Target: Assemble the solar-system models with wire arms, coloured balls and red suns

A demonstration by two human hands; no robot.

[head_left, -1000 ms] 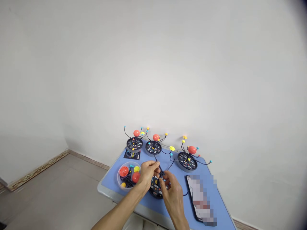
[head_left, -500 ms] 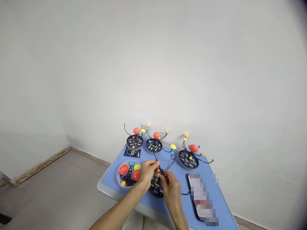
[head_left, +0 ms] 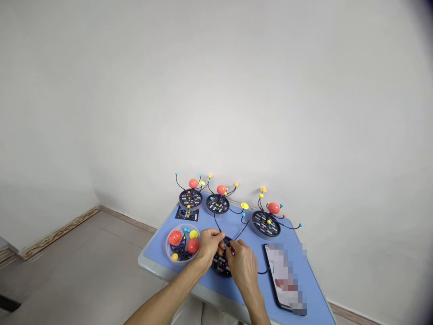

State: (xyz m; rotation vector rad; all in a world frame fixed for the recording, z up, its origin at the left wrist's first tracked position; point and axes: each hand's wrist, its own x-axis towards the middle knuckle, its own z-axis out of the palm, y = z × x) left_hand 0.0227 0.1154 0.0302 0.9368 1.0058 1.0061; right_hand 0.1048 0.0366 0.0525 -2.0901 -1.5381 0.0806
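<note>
My left hand (head_left: 209,246) and my right hand (head_left: 241,263) meet over a dark round base (head_left: 220,267) on the blue table (head_left: 233,289). Both pinch the hub of thin black wire arms (head_left: 241,231) that rise from between my fingers, with a yellow disc (head_left: 244,206) and a small teal ball at their tips. The fingers of both hands are closed around that hub just above the base. The base is partly hidden by my hands.
Three finished models with red-orange balls stand at the back: left (head_left: 190,197), middle (head_left: 217,204), right (head_left: 266,223). A clear bowl (head_left: 182,246) of loose balls and arms sits left of my hands. A phone (head_left: 282,282) lies at the right. A dark card (head_left: 187,214) lies near the back left.
Both hands have dropped a little toward the dark base, bringing the wire-arm hub down with them. The view shifted slightly.
</note>
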